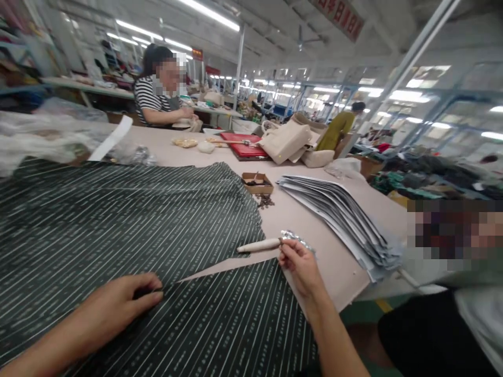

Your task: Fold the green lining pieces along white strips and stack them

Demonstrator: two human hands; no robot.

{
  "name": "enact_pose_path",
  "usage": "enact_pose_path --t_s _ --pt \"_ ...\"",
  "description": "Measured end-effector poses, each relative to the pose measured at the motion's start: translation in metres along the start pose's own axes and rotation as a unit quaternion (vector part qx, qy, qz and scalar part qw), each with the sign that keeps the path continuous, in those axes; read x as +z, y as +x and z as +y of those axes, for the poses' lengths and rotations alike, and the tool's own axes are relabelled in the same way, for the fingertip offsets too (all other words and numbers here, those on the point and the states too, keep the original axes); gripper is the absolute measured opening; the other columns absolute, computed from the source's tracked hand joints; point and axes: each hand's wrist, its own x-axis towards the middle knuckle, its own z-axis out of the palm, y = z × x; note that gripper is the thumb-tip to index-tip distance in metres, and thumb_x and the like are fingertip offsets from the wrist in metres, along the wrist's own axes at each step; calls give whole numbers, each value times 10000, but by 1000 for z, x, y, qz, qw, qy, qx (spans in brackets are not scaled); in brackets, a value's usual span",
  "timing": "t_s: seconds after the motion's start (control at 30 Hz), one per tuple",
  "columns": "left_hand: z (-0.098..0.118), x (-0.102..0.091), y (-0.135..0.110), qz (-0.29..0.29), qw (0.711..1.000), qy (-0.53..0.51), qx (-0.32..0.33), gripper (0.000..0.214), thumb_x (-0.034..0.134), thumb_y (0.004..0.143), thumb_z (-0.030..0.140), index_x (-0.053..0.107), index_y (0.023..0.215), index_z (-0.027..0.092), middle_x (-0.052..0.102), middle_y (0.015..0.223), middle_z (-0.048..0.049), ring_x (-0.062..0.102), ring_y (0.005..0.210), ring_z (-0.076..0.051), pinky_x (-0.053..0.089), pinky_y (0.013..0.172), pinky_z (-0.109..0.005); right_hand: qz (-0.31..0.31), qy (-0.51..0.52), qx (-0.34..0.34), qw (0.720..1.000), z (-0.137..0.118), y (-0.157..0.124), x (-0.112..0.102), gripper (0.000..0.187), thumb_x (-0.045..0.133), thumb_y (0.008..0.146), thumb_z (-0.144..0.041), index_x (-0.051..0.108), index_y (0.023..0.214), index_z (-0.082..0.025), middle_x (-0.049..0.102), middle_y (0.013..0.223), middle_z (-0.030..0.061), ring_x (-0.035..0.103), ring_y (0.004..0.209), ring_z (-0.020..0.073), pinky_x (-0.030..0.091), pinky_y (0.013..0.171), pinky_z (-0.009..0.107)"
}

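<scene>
Dark striped fabric [129,225] printed with white lettering spreads across the near table. It has a long wedge-shaped gap that narrows towards my left hand [137,296]. Thumb and forefinger of that hand close on the fabric at the narrow end of the gap. My right hand [296,259] is closed in a pinch at the dark end of a white, tapered stick-like tool [259,245], beside the fabric's right edge. The tool points left over the gap. Behind the right hand lies a crumpled silvery item [298,240], partly hidden.
A stack of grey sheets [334,214] lies to the right. Beyond the fabric are a small cardboard box [257,183], scattered dark bits [264,201], a red folder-like item [241,145] and cream bags [286,139]. A co-worker [165,99] sits across the table; another person's leg [420,330] is close at right.
</scene>
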Motion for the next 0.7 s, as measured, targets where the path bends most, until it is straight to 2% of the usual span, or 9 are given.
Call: enact_pose_path --t_s 0.07,0.2,0.27,0.33,0.43,0.53,0.6,0.7 --pt "11 -4 -5 -20 1000 3 -19 401 467 848 589 669 863 243 708 837 -2 648 825 -241 432 714 -316 11 -5 -12 1000 -6 -2 -4 387 926 577 -428 740 817 -189 658 645 -12 556 548 101 462 505 226" --pt "30 -7 -5 -16 999 9 -35 378 470 825 557 663 853 234 695 815 -3 629 806 -231 400 695 -312 11 -39 -45 998 -25 -17 -1 336 916 628 -377 759 856 -187 684 704 1 586 609 112 499 586 246" --pt "33 -8 -6 -16 999 8 -39 375 477 815 560 664 850 236 691 810 3 618 797 -222 390 692 -307 -28 -61 -57 996 -32 -29 12 298 884 680 -382 755 871 -193 681 693 5 602 616 127 511 603 261" --pt "35 -9 -7 -16 999 7 -42 375 483 803 563 663 851 237 686 808 6 607 788 -215 384 691 -304 -95 -71 -44 992 -33 -43 34 267 847 722 -402 746 863 -199 669 667 2 605 594 135 516 587 272" --pt "38 -10 -7 -17 999 6 -46 361 496 780 556 653 839 237 670 788 7 592 767 -207 378 681 -299 -198 -72 10 977 -20 -63 73 212 802 757 -391 732 821 -201 658 644 -9 597 567 129 511 556 264" --pt "41 -13 -7 -22 998 5 -52 319 510 771 523 643 816 237 658 773 6 581 751 -198 370 668 -292 -251 -72 54 964 2 -77 104 164 775 752 -346 727 796 -196 636 617 -27 581 553 113 498 550 245" --pt "42 -14 -7 -34 998 -5 -57 292 528 762 499 644 817 236 655 766 5 578 734 -189 368 652 -284 -262 -78 84 958 17 -82 115 165 764 740 -339 724 799 -191 627 606 -34 567 535 107 493 533 239" --pt "43 -14 -5 -76 994 -44 -63 322 548 746 509 655 896 245 661 789 8 591 689 -180 377 587 -267 -271 -120 100 950 31 -86 120 146 730 767 -322 728 824 -188 651 625 -25 581 544 112 499 527 235"
